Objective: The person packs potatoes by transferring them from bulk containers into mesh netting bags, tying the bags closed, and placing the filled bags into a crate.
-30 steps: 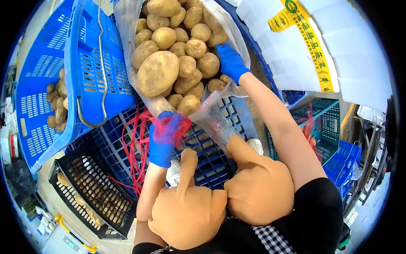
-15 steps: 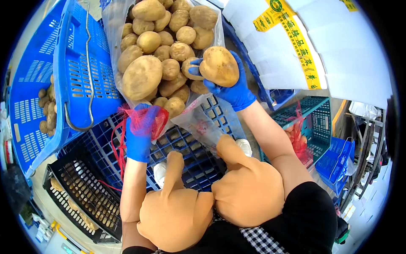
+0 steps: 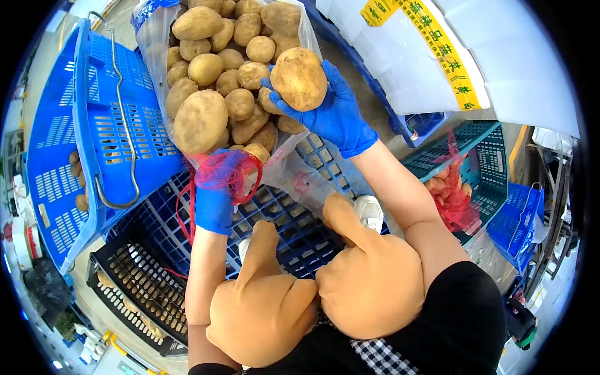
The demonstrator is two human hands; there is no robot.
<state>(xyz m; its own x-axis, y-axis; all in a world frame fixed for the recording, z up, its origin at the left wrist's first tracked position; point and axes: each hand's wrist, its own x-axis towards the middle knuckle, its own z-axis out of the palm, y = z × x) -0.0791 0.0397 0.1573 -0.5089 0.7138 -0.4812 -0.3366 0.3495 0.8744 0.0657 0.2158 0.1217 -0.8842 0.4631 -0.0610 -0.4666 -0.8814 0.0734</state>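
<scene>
My right hand (image 3: 342, 122), in a blue glove, is wrapped around a large round potato (image 3: 299, 79) and holds it over the right edge of the pile. My blue-gloved left hand (image 3: 212, 209) grips a red mesh bag (image 3: 240, 175), bunched around its fingers, at the near edge of the pile; the mesh partly hides the fingers. A clear plastic bag (image 3: 156, 69) stands spread at the top, full of loose potatoes (image 3: 205, 69). One big potato (image 3: 200, 122) lies on the pile just beyond my left hand.
Blue slatted pallets (image 3: 287, 219) lie beneath. A blue crate (image 3: 115, 125) with a metal handle stands left, a black crate (image 3: 140, 281) lower left. To the right are a green crate (image 3: 490, 156) with red-netted potatoes (image 3: 450, 190) and white foam boxes (image 3: 400, 56) with yellow tape.
The view has shifted slightly. My right hand has turned the potato and moved it a little leftward and up in view. My left hand still holds the red mesh bag.
</scene>
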